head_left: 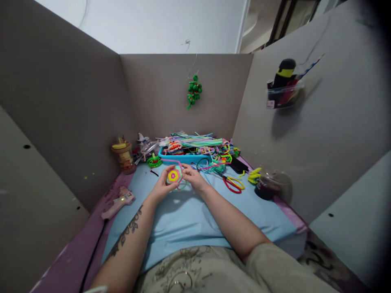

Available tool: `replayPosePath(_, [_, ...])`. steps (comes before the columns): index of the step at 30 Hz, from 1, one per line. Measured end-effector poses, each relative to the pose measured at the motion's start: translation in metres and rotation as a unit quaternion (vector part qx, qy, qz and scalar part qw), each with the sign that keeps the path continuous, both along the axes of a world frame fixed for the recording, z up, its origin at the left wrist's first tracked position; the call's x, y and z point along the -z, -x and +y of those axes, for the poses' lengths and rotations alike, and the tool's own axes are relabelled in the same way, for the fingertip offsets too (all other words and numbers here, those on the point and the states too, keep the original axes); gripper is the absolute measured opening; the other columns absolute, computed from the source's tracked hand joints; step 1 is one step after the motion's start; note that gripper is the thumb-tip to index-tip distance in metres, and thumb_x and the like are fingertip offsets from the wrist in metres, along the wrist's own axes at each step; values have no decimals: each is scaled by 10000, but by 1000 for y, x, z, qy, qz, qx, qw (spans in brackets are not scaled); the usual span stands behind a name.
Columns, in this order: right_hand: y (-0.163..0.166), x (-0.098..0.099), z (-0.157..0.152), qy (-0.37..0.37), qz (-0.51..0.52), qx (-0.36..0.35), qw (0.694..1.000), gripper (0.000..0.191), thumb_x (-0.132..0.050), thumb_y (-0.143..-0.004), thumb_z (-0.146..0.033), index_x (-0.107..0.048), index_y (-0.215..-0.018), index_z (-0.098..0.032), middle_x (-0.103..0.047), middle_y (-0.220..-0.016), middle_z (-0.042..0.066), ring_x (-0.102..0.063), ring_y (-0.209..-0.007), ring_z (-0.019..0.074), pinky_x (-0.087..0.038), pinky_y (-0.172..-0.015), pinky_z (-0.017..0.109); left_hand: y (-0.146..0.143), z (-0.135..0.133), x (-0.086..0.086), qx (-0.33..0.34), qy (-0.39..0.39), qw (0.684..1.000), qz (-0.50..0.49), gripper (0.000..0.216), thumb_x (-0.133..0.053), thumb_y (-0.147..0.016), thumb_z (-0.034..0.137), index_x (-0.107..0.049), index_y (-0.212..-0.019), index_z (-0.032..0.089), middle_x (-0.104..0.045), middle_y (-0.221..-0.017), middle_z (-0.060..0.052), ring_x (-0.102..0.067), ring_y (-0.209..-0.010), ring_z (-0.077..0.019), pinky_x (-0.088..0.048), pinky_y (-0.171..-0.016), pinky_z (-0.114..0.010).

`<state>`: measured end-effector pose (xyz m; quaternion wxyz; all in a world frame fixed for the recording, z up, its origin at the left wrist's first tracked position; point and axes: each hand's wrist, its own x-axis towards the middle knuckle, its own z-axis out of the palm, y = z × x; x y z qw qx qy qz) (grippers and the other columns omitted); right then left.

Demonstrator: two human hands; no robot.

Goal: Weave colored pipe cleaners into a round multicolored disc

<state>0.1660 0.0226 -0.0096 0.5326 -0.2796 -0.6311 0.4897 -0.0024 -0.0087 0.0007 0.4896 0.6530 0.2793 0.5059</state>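
A small round woven pipe-cleaner piece point(174, 176), with a pink centre and yellow, pink and green rings, is held above the blue cloth. My left hand point(163, 186) grips its left side, thumb along the lower edge. At its right edge, my right hand point(193, 177) has fingers pinched together near a pipe cleaner; exactly what lies between the fingertips is too small to make out. A loose pink pipe cleaner point(171, 160) runs behind the piece, and a pale green strand curves below it.
Red-and-yellow-handled scissors point(233, 184) lie to the right, near a dark cup point(267, 188). At the back, a blue tray point(186, 159) holds craft pieces, with pipe cleaners point(201, 141) across it. A pink glue gun point(119, 201) and brown cup point(124, 156) stand left.
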Motion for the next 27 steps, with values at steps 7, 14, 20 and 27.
replayPosePath(7, [3, 2, 1, -3, -21, 76, 997, 221, -647, -681, -409, -611, -663, -192, -480, -1140, 61, -448, -1112, 213, -291, -970, 349, 1, 8, 2, -58, 15, 998, -21, 831, -722, -627, 257, -280, -1330, 244, -525, -1111, -60, -556, -917, -189, -488, -777, -318])
replayPosePath(14, [5, 2, -1, -16, -53, 134, 989, 193, -648, -660, -387, -630, -742, -214, -518, -1109, 55, -456, -1092, 222, -337, -907, 357, 0, 8, 0, -116, 46, 992, -34, 669, -664, -680, 352, -386, -1262, 173, -573, -954, -47, -569, -804, -160, -469, -754, -309])
replayPosePath(20, [1, 3, 3, 3, 12, 127, 992, 272, -651, -657, -386, -627, -873, -223, -587, -1013, 40, -513, -997, 210, -393, -840, 326, -3, 2, -3, -49, 84, 994, -53, 754, -688, -654, 353, -334, -1296, 176, -604, -963, -70, -594, -803, -185, -481, -741, -332])
replayPosePath(27, [0, 6, 6, 22, 27, 86, 996, 200, -677, -641, -373, -660, -755, -209, -582, -1073, 39, -491, -1068, 212, -329, -933, 341, -2, 2, -2, -26, 87, 995, -34, 763, -704, -641, 333, -345, -1297, 178, -609, -967, -67, -591, -777, -176, -481, -704, -309])
